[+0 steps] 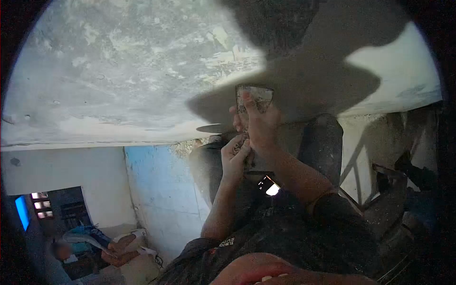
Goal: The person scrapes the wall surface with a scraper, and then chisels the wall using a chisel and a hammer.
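A putty knife (262, 94) with a wide, stained blade points up and away from me, in front of a patchy grey-white wall. My right hand (264, 124) is closed round the blade's lower part, thumb flat on its face and fingers behind. Just below, my left hand (234, 159) is closed at the narrow handle end. A small curled bit shows between its fingers, too unclear to name. Both hands nearly touch. The handle is mostly hidden by the fingers.
The patchy wall (128, 71) carries dark shadows. Below my hands a small bright light or screen (270, 186) glows. A blue-painted wall (159, 175) stands left. Another person (64, 249) is at the lower left, near a doorway. Dark frame-like bars (351, 199) stand right.
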Demonstrator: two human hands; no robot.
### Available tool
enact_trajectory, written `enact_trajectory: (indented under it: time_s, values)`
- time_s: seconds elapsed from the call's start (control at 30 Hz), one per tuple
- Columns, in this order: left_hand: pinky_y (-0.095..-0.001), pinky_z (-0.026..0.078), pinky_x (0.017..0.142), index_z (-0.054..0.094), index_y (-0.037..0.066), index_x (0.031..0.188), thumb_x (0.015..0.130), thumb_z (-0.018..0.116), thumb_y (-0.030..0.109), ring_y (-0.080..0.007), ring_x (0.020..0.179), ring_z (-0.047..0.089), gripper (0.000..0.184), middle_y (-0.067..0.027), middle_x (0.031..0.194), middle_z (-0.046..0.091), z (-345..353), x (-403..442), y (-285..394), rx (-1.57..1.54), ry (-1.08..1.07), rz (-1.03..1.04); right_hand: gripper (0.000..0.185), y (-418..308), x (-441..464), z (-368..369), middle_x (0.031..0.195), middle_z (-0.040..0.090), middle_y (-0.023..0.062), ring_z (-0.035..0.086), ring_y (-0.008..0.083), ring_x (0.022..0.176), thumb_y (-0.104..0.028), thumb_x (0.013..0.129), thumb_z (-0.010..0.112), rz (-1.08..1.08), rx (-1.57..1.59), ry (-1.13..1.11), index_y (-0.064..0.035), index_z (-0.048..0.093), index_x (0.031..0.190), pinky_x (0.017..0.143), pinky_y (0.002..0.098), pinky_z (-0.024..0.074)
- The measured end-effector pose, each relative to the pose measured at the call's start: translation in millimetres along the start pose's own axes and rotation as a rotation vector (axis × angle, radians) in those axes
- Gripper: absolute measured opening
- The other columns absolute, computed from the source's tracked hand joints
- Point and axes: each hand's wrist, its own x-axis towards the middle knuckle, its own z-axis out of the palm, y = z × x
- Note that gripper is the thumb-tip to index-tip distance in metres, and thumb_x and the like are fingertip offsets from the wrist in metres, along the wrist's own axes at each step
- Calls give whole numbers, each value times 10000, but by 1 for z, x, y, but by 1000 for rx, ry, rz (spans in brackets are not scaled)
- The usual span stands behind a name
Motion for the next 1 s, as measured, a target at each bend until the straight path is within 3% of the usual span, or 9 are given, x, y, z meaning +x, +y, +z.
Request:
enact_trajectory:
  time_s: [0.3, 0.4, 0.5, 0.6, 0.7, 0.73, 0.9, 0.93, 1.0]
  values:
    - [-214, 340, 456, 559, 1, 891, 891, 557, 182, -48, 506, 426, 181, 9, 610, 496, 3, 5, -2, 34, 10, 26, 320, -2, 1, 2, 685, 623, 88, 556, 91, 496, -351, 894, 571, 25, 17, 4, -33, 562, 868, 410, 239, 447]
    - [-207, 388, 492, 570, -12, 963, 910, 548, 201, -64, 549, 496, 221, -15, 677, 564, 1, 6, -7, 25, -24, 77, 320, -10, 0, 4, 678, 619, 82, 552, 95, 493, -354, 894, 571, 62, -31, 32, -38, 572, 844, 417, 240, 443]
    - [-218, 429, 607, 567, -11, 1000, 921, 533, 202, -68, 678, 534, 229, -9, 761, 589, -2, 7, -8, -10, -87, -67, 332, -5, 3, -1, 673, 618, 75, 561, 109, 509, -359, 894, 569, 14, -27, -30, -39, 575, 804, 438, 248, 451]
    - [-218, 415, 536, 529, -59, 1092, 922, 519, 215, -77, 612, 526, 323, -46, 733, 586, 0, 19, -17, 122, -120, 78, 289, -15, 1, -2, 676, 637, 88, 579, 104, 518, -296, 898, 574, 75, -93, 23, -22, 599, 811, 432, 233, 450]
    - [-233, 453, 711, 476, -47, 1233, 925, 513, 229, -100, 837, 564, 415, -96, 946, 615, 11, 30, -9, 113, 8, 178, 295, -20, 1, -6, 673, 638, 75, 584, 94, 548, -295, 900, 573, 20, -242, 6, -12, 611, 825, 461, 240, 457]
    - [-250, 422, 842, 392, -16, 1332, 923, 514, 233, -114, 999, 523, 494, -120, 1114, 576, 15, 29, -4, -20, -15, 121, 291, -19, 1, -6, 677, 638, 72, 583, 91, 554, -291, 899, 574, -25, -226, 13, -10, 614, 833, 469, 242, 459]
    - [-234, 440, 782, 368, -9, 1334, 907, 540, 240, -118, 937, 545, 524, -93, 1069, 571, 41, 29, 9, -69, 64, 185, 274, -4, 2, -11, 700, 638, 58, 576, 83, 581, -274, 894, 582, -90, -230, -25, -5, 624, 871, 492, 247, 455]
    - [-232, 441, 777, 374, -8, 1326, 905, 541, 235, -117, 931, 546, 514, -88, 1062, 571, 42, 27, 9, -99, 76, 156, 264, 7, 7, -9, 687, 626, 51, 558, 80, 554, -260, 891, 588, -249, -136, -19, -2, 619, 844, 477, 243, 438]
    - [-233, 442, 775, 386, -12, 1307, 903, 540, 225, -120, 926, 548, 493, -85, 1055, 569, 43, 27, 2, -120, 102, 122, 258, 10, 7, -10, 675, 618, 48, 556, 82, 551, -249, 892, 588, -89, -119, -76, 1, 611, 834, 475, 243, 432]
